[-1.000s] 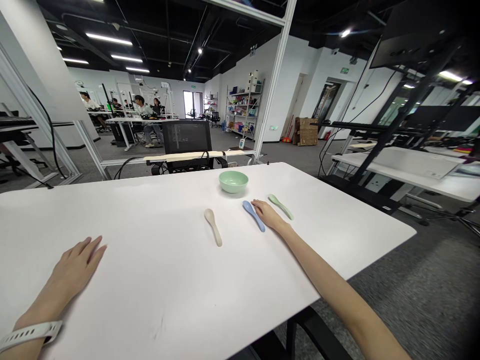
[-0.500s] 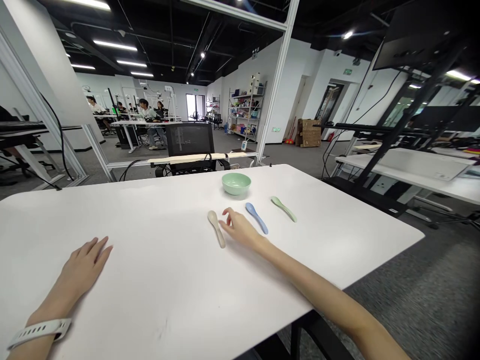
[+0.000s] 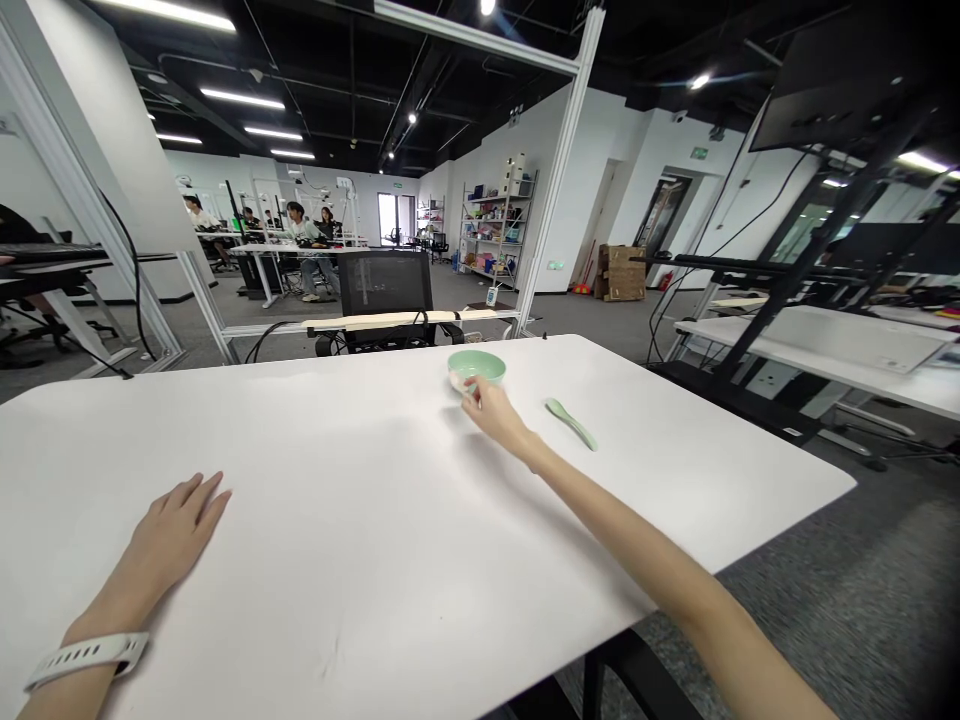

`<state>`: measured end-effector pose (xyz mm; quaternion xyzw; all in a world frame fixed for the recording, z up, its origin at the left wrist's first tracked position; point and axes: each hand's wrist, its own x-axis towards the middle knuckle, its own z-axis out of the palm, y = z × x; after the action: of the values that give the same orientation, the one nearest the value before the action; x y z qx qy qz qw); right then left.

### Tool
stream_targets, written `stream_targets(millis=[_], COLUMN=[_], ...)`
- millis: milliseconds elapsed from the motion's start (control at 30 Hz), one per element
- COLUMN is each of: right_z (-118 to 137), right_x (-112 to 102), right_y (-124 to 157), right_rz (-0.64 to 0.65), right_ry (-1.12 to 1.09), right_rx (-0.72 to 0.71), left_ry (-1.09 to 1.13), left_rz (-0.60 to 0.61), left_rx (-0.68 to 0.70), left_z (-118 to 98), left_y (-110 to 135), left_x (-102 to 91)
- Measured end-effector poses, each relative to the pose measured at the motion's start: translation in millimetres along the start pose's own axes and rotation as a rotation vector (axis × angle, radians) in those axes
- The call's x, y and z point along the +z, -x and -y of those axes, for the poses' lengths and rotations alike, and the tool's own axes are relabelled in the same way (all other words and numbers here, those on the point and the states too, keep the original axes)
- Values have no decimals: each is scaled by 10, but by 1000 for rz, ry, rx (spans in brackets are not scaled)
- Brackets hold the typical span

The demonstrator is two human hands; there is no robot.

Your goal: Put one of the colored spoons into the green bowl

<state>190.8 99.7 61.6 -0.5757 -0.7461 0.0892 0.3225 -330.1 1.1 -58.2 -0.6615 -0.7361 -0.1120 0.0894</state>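
Lightly, right hand [image 3: 491,415] at mint bowl [image 3: 477,368]

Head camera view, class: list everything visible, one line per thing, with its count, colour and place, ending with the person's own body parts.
Rectangular white table: one, white, in front of the person.
Round pale green bowl: one, pale green, near the table's far edge.
Pale green spoon: one, pale green, on the table right of the bowl.
Black mesh office chair: one, black, beyond the table.
Metal shelving unit: one, grey, against the far wall.
Cardboard box: one, brown, by the far wall.
White wristband: one, white, on the left wrist.
Left hand: one, flat on the table.
Right hand: one, at the bowl's near rim; anything held cannot be told.
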Motion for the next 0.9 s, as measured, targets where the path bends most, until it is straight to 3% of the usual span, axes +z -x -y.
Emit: stream_targets(millis=[167,367,667,900], right_z=[-221,-354,-329,-549], right_x=[-195,-130,-31,-246], right_y=[-559,-828,-843,-681], right_rz=[9,95,57,-62], right_ry=[202,377,405,390], right_rx=[80,154,212,148], left_ry=[-1,-58,-36,10], left_rz=[51,27,13,6], left_rx=[-42,9,1,-39], left_z=[-76,-92,-94,-136], left_y=[18,36,43,49], left_x=[-77,-99,-127,-153])
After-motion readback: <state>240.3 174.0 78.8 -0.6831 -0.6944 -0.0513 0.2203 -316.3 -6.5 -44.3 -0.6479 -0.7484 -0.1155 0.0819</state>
